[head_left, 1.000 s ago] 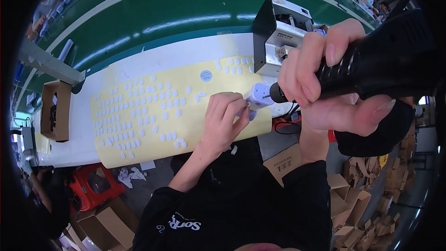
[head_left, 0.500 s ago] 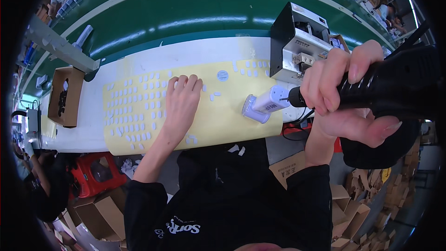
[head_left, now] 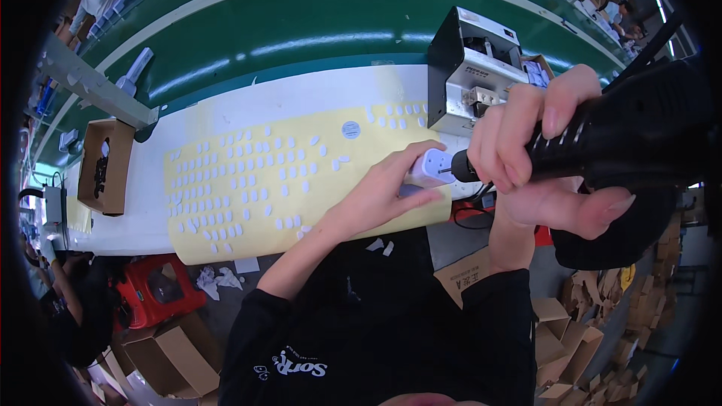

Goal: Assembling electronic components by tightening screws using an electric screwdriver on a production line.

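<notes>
My right hand (head_left: 526, 139) is wrapped round a black electric screwdriver (head_left: 639, 131), held level with its bit pointing left. The bit's tip meets the end face of a pale lavender-white plastic housing (head_left: 430, 167), where small holes show; whether it sits in a screw cannot be told. Around that housing, my left hand (head_left: 382, 194) has its thumb on the near side and its fingers on the far side. The hand hides most of the housing's lower part. Many small white oval pieces (head_left: 259, 159) lie in rough rows on a yellow sheet (head_left: 331, 210) left of my hands.
A black-and-silver machine (head_left: 477, 71) stands behind my right hand. At the left is an open cardboard box (head_left: 116, 173) with dark small parts. A green conveyor belt (head_left: 301, 22) runs beyond the table. Cartons (head_left: 180, 353) and a red stool (head_left: 154, 293) stand below.
My left hand has moved right from the white oval pieces to the housing and closed round it. The housing is now tilted with its end against the screwdriver bit. More white pieces show.
</notes>
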Demonstrator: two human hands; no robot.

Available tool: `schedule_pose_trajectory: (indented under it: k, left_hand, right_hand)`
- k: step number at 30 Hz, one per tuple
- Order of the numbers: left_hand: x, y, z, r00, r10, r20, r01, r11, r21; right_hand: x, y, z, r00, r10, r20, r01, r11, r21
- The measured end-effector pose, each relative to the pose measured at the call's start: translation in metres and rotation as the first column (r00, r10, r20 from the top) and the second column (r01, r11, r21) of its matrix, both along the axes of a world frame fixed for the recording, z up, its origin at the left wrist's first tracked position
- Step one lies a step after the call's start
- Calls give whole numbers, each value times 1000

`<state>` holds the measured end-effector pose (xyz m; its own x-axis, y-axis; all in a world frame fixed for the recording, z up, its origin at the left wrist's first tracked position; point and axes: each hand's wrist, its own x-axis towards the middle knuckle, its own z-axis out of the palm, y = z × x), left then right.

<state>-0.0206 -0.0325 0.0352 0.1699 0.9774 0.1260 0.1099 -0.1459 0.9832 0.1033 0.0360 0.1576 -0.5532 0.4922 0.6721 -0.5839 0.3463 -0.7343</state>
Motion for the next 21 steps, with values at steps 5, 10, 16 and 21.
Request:
schedule_pose_trajectory:
  k: [5, 10, 16, 21]
  left_hand:
    - [-7, 19, -20, 995, 91, -50, -84, 989, 120]
    - [-70, 10, 9, 888, 448, 105, -452, 805, 385]
    - [-142, 101, 59, 340, 737, -585, -170, 660, 732]
    - [-209, 175, -19, -26, 717, -697, -27, 696, 717]
  right_hand:
    - [22, 0, 4, 980, 46, -191, -35, 997, 62]
    - [39, 8, -30, 953, 8, -302, -86, 965, -247]
    - [-12, 23, -118, 977, 32, 213, 79, 867, -492]
    - [-38, 12, -165, 992, 65, 105, 43, 615, -787]
